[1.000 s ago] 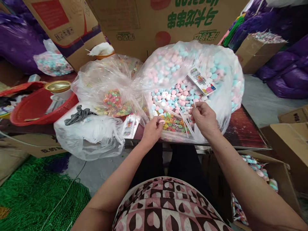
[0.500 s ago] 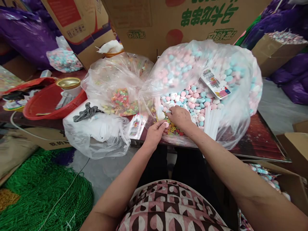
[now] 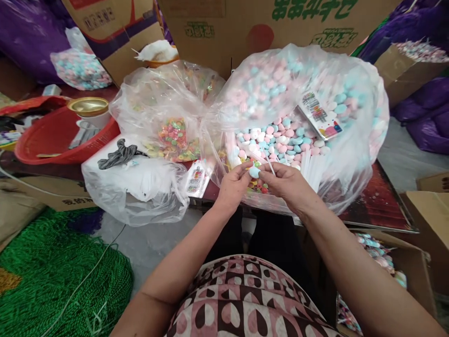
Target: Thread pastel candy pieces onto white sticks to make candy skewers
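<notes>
Over the open bag's edge my two hands meet at a light blue round candy point(image 3: 254, 172). The fingers of my left hand point(image 3: 234, 187) are closed on the candy from the left. Thumb and fingers of my right hand point(image 3: 288, 183) pinch a thin white stick point(image 3: 270, 164), with the thumb tip against or close to the candy. Just behind lie pink, blue and white round candies point(image 3: 280, 135) in a large clear plastic bag point(image 3: 354, 154). Small colourful ring candies point(image 3: 257, 186) show below my hands. White sticks point(image 3: 310, 169) lie by my right wrist.
Left of my hands is a clear bag of fruit-coloured candies point(image 3: 173, 135), with a printed card point(image 3: 197, 179) in front. A plastic bag with white contents point(image 3: 140, 182) and a red basket point(image 3: 45, 140) are further left. A cardboard box point(image 3: 410, 281) stands low at right.
My right hand has drawn back from the candies and now holds a stick. A light blue candy is between my hands, where a pink one showed at my left fingers. The view shifted slightly.
</notes>
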`<action>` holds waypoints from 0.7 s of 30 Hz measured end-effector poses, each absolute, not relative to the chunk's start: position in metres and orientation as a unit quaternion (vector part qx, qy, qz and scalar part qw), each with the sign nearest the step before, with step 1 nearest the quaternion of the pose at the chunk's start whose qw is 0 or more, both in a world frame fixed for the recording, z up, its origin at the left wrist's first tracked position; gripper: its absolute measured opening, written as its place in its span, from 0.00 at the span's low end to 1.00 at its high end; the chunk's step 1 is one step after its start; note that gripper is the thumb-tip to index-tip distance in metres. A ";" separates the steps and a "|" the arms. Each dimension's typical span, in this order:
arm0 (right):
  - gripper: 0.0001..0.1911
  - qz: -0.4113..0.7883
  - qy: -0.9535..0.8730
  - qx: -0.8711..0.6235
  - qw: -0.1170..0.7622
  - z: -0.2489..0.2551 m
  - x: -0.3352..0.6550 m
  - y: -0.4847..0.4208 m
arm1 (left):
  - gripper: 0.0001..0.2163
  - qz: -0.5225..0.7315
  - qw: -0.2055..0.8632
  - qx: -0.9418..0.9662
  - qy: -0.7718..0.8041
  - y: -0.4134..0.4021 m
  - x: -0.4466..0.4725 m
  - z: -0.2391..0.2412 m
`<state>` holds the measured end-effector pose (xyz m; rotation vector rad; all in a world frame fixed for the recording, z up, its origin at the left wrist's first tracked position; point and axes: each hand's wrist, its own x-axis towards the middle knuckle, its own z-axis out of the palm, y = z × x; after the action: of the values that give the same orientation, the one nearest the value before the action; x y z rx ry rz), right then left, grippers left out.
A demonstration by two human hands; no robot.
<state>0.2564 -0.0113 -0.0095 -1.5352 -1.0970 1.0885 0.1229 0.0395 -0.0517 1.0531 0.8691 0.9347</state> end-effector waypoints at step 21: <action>0.12 0.431 -0.376 -0.576 0.584 -0.014 0.251 -0.075 | 0.15 0.399 0.724 0.403 0.393 0.017 0.129 -0.045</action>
<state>0.2506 -0.0753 -0.0137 -1.3429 -0.8780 1.0051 0.1293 0.0166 -0.0445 0.8882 0.8666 0.8804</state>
